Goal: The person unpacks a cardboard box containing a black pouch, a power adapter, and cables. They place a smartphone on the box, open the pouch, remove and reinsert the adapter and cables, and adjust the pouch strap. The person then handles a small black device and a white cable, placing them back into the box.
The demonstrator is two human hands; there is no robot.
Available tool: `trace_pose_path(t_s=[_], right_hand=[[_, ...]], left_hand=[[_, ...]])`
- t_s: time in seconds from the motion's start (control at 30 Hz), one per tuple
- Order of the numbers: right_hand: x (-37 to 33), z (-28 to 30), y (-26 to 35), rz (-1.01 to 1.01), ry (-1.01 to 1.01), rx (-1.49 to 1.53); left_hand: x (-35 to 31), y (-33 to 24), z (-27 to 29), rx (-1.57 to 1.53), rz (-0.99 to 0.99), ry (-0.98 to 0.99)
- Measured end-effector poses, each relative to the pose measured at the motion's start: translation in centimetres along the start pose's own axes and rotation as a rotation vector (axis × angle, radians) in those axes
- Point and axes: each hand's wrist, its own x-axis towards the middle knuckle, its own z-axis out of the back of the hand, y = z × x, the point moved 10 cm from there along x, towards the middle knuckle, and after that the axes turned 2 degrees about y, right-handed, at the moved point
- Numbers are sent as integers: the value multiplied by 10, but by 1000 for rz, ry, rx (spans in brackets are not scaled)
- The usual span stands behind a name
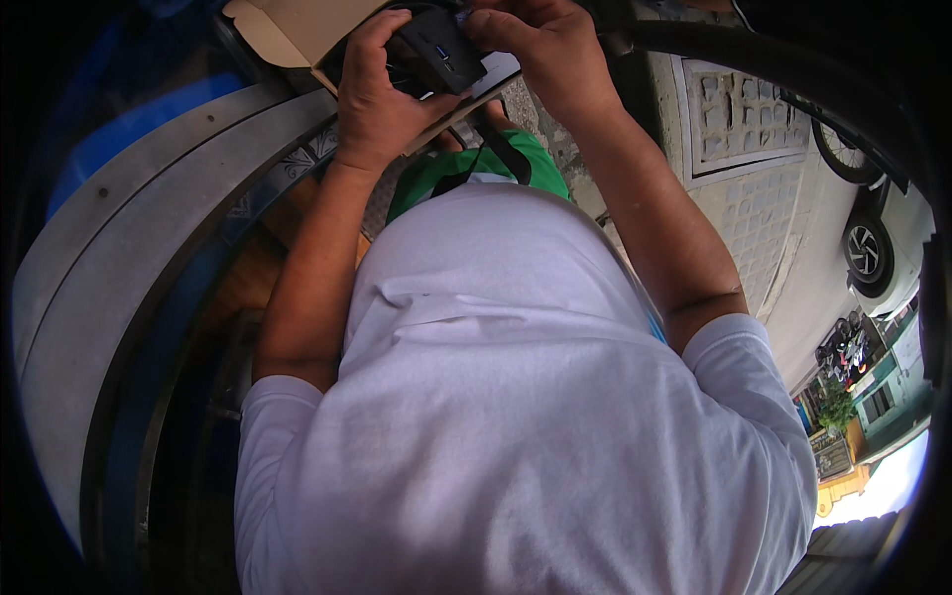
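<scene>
Near the top edge, my left hand (379,117) grips a small black box-shaped device (432,58) with a blue USB port on its face. Its fingers and thumb wrap the device from the left side and below. My right hand (557,61) is closed in a pinch at the device's upper right edge. A small purplish bit shows at those fingertips, too small to name. Behind the left hand stands an open cardboard box (294,32) with its flap raised. Something white and flat (501,71) lies under the device, mostly hidden.
A grey ledge (164,164) curves along the left, with a blue surface (149,129) beyond it. Paving with a framed panel (749,114) lies at right. Farther right are a spoked wheel (841,151) and a parked car's wheel (867,250).
</scene>
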Motion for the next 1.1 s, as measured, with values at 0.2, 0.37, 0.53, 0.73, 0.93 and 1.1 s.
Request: trace_pose_path(t_s=[0.2, 0.37, 0.53, 0.73, 0.93, 1.1], right_hand=[[3, -6, -35, -251, 18, 180], [8, -10, -38, -238, 15, 260], [9, -35, -31, 14, 20, -576], [10, -23, -42, -95, 76, -18], [15, -12, -37, -73, 85, 238], [23, -7, -30, 18, 133, 8]], left_hand=[[-8, 18, -14, -311, 145, 117], [-14, 33, -28, -770, 393, 239], [-18, 34, -32, -889, 500, 268], [-10, 36, -16, -642, 403, 271], [-15, 37, -14, -789, 482, 371], [-22, 52, -18, -905, 631, 354]])
